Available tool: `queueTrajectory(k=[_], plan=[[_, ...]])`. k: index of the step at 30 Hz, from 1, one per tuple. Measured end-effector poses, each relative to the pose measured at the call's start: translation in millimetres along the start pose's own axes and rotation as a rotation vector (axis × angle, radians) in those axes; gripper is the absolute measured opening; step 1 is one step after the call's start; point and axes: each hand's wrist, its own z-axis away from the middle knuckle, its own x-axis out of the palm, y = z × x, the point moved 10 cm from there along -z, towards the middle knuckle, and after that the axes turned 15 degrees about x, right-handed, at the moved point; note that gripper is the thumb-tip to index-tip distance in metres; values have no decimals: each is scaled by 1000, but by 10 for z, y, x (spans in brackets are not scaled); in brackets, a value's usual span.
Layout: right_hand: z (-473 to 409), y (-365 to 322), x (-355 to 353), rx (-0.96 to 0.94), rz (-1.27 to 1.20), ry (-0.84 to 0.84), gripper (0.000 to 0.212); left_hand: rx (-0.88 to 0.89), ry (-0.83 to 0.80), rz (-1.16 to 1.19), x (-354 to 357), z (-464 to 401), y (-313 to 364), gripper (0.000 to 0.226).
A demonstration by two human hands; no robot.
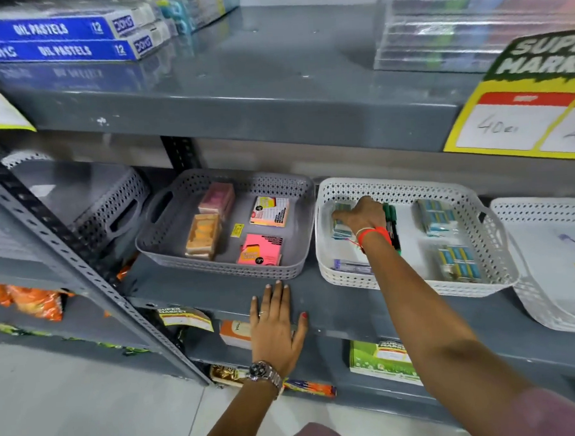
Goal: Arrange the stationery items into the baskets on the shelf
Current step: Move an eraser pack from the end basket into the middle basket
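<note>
Meanwhile, the right hand (pixel 362 215) reaches deep into the white basket (pixel 483 284) while the left hand (pixel 276 325) lies flat on the shelf (pixel 334 310).

Right arm stretched forward, palm down, its fingers closed over a small stack of blue packs (pixel 340 230) at the basket's back-left, green markers (pixel 391 219) just beside the wrist. Left hand is released, fingers spread, holding nothing, on the shelf edge just before the grey basket (pixel 167 247) of sticky notes (pixel 260 251).
</note>
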Motion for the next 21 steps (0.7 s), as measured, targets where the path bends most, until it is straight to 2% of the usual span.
queueTrajectory(k=[4,8,10,13,19,21], plan=[[-59,-43,74,21,62,47,71,-3,-12,26,18,0,-21,72],[-143,-27,78,-4,44,49,78,3,29,26,15,-2,-12,61],[-171,22,-39,-21,-21,80,73,-14,47,23,6,-9,-6,60],[-190,170,-382,-69,-88,190,54,-21,53,26,-3,-19,88,60],[-192,719,-1374,-172,-211,420,36,147,-14,66,114,-122,828,60],[-212,987,-1714,-153,-242,484,33,204,-42,66,165,-172,1120,60]])
